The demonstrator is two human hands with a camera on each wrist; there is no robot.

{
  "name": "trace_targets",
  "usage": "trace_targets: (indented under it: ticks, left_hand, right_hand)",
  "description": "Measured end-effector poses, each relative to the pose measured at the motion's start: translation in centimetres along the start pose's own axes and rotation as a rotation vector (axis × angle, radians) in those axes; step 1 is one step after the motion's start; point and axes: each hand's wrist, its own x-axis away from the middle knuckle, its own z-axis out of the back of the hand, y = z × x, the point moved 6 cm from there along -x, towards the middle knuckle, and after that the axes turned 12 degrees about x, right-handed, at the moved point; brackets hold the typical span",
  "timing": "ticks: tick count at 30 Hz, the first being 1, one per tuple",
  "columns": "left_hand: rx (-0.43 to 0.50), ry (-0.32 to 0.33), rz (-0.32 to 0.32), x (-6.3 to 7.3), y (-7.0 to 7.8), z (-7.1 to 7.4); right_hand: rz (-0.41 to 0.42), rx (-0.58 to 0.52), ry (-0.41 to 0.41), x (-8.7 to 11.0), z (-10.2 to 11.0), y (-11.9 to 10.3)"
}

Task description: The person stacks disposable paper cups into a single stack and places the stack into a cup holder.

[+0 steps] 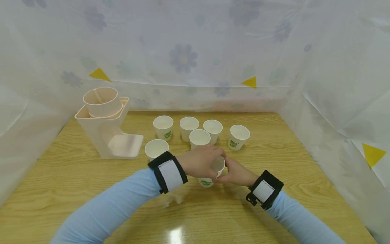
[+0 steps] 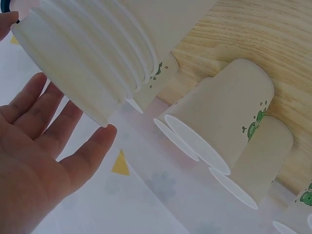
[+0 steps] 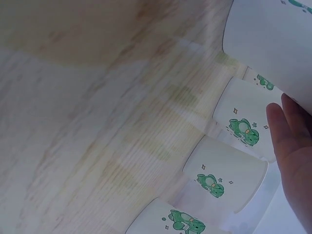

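Observation:
A nested stack of white paper cups (image 1: 206,183) with a green print stands tilted between both hands near the middle of the table. Over its top reaches my left hand (image 1: 199,162), with fingers curled at the rim of the uppermost cup (image 2: 61,73). On the other side my right hand (image 1: 239,173) holds the stack, thumb toward the front. In the right wrist view, part of that hand (image 3: 295,151) shows beside a large near cup surface (image 3: 273,44). The left wrist view shows several stacked rims; the stack's lower end is out of that frame.
Single paper cups stand behind the hands, among them one at left (image 1: 156,148), one at back left (image 1: 163,126) and one at right (image 1: 239,136). A pale pink stand with a round container (image 1: 103,105) occupies the back left. Patterned sheeting (image 1: 182,40) encloses the wooden table (image 1: 259,217).

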Motion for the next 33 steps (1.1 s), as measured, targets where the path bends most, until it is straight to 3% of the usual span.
trace_targets:
  ticks: [22, 28, 33]
  left_hand:
    - [0.024, -0.035, -0.031, 0.1, -0.4, -0.3]
    - [0.056, 0.008, -0.029, 0.6, -0.9, -0.9]
    - [0.149, 0.101, -0.006, 1.8, -2.0, -0.5]
  right_hand:
    - [-0.017, -0.056, -0.002, -0.1, -0.1, -0.2]
    - [-0.034, -0.027, 0.004, 0.1, -0.1, 0.1]
    - [-0.011, -0.024, 0.023, 0.0, 0.0, 0.0]
